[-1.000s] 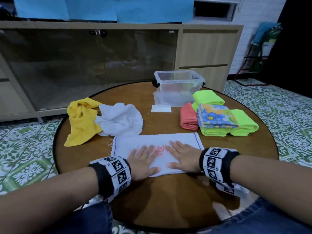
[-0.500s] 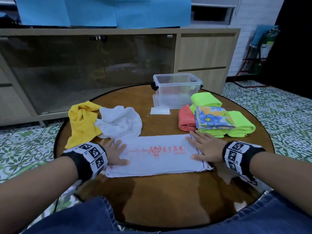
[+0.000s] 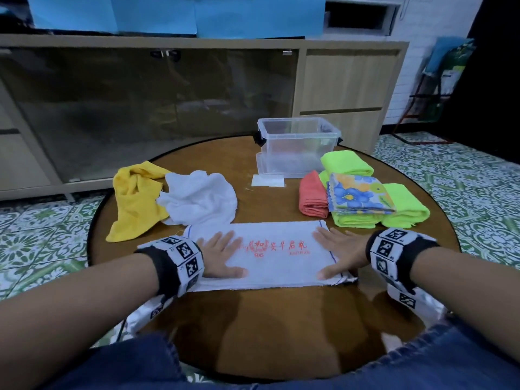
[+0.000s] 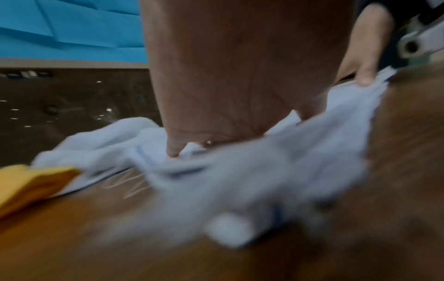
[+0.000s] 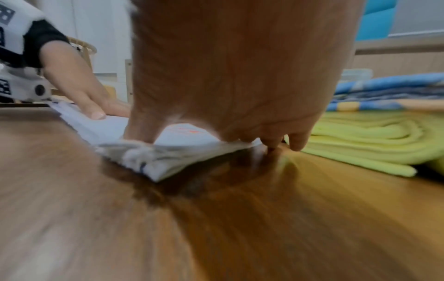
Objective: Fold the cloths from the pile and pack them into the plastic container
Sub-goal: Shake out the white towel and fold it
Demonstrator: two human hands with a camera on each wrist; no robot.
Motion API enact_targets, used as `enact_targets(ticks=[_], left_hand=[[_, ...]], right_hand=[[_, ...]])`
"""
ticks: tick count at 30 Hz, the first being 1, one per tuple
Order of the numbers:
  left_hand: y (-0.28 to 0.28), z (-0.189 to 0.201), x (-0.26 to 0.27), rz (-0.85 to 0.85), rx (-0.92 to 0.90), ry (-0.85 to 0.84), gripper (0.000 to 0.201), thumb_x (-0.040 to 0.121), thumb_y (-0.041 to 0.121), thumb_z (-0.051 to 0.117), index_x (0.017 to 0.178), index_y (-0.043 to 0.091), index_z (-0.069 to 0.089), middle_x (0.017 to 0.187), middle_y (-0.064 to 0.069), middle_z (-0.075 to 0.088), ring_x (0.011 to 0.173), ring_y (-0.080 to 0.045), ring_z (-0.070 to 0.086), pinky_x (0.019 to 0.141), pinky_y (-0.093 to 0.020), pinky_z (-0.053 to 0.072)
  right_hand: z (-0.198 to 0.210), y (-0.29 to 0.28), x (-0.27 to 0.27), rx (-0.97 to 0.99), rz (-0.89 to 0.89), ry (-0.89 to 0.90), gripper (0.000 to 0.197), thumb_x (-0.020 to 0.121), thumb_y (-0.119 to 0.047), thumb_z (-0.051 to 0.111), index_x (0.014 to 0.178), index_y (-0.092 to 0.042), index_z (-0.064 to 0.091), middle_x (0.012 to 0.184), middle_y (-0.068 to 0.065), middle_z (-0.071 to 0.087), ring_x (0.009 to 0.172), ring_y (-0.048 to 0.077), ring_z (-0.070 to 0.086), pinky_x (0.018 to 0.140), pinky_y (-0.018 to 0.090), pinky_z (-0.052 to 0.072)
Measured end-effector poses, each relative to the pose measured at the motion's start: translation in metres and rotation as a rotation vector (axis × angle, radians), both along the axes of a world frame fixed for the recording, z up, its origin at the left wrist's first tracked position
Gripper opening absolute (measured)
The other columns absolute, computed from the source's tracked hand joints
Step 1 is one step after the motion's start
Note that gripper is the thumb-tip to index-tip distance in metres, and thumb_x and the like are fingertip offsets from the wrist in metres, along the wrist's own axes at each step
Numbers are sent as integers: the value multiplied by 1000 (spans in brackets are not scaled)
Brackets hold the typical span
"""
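A folded white cloth with red lettering lies flat across the near middle of the round wooden table. My left hand presses flat on its left part, and my right hand presses flat on its right end; both have straight fingers. In the right wrist view the right hand's thumb sits on the cloth's end edge. The left wrist view is blurred, with the left hand's fingers on the white cloth. A clear plastic container stands at the back.
The unfolded pile, a yellow cloth and a white cloth, sits at the left. Folded red, neon green and floral cloths lie at the right beside the container. A small white card lies before it.
Both hands slid outward from the cloth's middle to its ends, uncovering the red lettering. Since then the left hand has come slightly back toward the middle.
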State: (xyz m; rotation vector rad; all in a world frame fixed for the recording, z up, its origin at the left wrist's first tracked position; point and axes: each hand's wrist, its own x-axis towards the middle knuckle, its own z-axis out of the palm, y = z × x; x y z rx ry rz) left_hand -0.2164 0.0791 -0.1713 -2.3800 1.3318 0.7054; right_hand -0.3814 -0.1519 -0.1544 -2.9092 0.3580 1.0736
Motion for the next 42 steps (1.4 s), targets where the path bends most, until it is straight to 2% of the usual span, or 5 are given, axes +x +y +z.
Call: enact_targets(ticks=[3, 9, 19, 25, 42], left_hand=[[23, 4, 22, 94, 44, -41, 158, 7, 98, -17, 147, 24, -21, 153, 4, -28, 145, -22, -16, 115, -47, -4], [22, 38, 50, 99, -126, -271, 53, 97, 41, 41, 144, 19, 31, 148, -5, 31, 135, -24, 32, 108, -35, 32], [-35, 46, 70, 34, 52, -128, 74, 87, 24, 66, 147, 18, 24, 146, -6, 35, 132, -27, 38, 104, -35, 34], [-33, 41, 86, 113, -54, -18, 49, 83, 22, 70, 124, 16, 43, 101, 3, 49, 88, -13, 47, 62, -14, 34], [6, 52, 68, -41, -488, -209, 22, 83, 13, 58, 79, 22, 38, 73, 7, 43, 70, -17, 43, 53, -22, 29]], right_hand=[[6, -4, 2, -37, 1, 26, 157, 21, -103, 14, 149, -18, -15, 156, -3, -21, 145, 24, -13, 116, 46, -2], [21, 10, 33, -187, 46, -377, 58, 95, -56, 30, 101, -9, 63, 104, 8, 62, 98, 26, 56, 88, 37, 47], [24, 4, 91, -132, 7, -159, 62, 91, -11, 56, 145, -7, 26, 140, 13, 42, 124, 26, 46, 81, 27, 41], [19, -11, 94, -100, -76, -212, 42, 87, -16, 62, 127, -7, 52, 128, 11, 56, 103, 22, 56, 72, 16, 46], [35, -7, 30, -505, 90, -302, 11, 92, -18, 46, 94, -15, 36, 80, 1, 45, 73, 24, 49, 49, 26, 30]])
